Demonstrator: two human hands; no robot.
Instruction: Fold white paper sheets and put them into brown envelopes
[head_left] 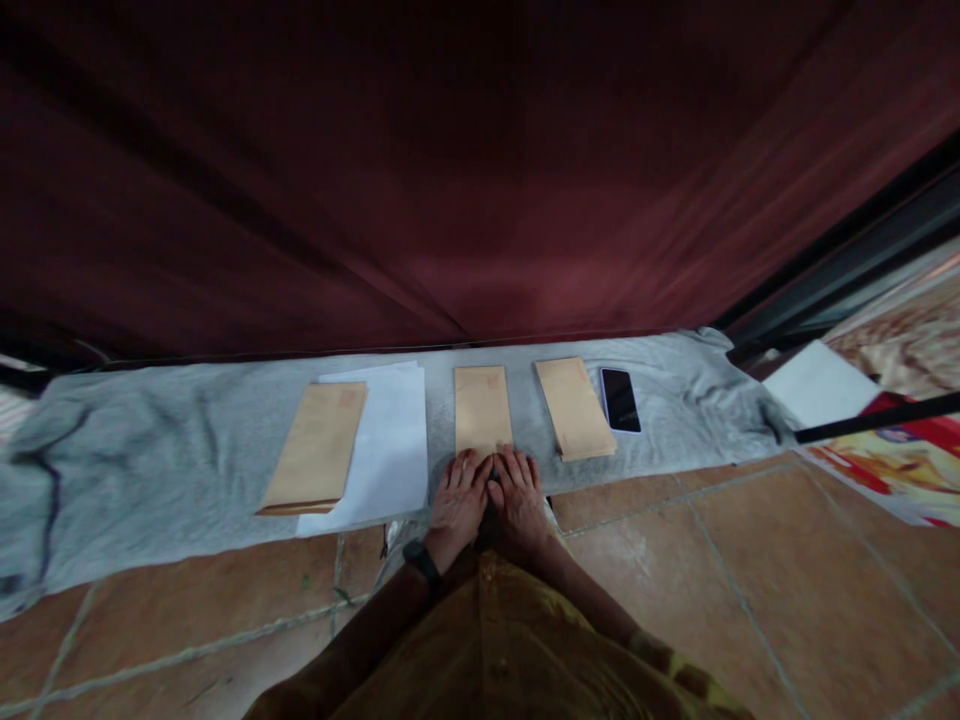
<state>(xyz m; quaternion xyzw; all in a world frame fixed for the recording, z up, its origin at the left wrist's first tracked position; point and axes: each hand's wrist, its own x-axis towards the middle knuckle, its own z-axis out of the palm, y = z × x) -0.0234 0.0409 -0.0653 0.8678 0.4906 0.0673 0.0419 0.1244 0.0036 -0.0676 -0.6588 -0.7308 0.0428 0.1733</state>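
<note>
"Tan paper envelope, flat, oblong, one (481, 402): lies directly ahead of your fingertips, its near end under both your hands. How do your hands stand?"

"Left hand (459, 498), one: fingers laid forward over the near end's left part. Right hand (519, 498), one: the same over the right part, its thumb close beside the left. Neither is balled up; whether your thumbs pinch the paper's edge cannot be told, as the fingers cover it."

"And what lies about your grip?"

"Pile of tan paper envelopes (574, 412), slightly fanned: ahead and right of your right hand, apart from it. Dark-screened phone with a pale rim (621, 402), one: just beyond that pile on the same side. Second pile of tan envelopes (316, 445): well left of your left hand, set aslant, partly over white paper sheets (394, 450). Grey fabric cover (210, 420): beneath the lot."

"How far along are you?"

"By judgement, partway through one piece: the envelope is laid straight before you, and your hands are at work on its near end. Whether that end is folded or finished stays hidden under your fingers. Which flanking pile is done and which is left, your view does not show."
</note>
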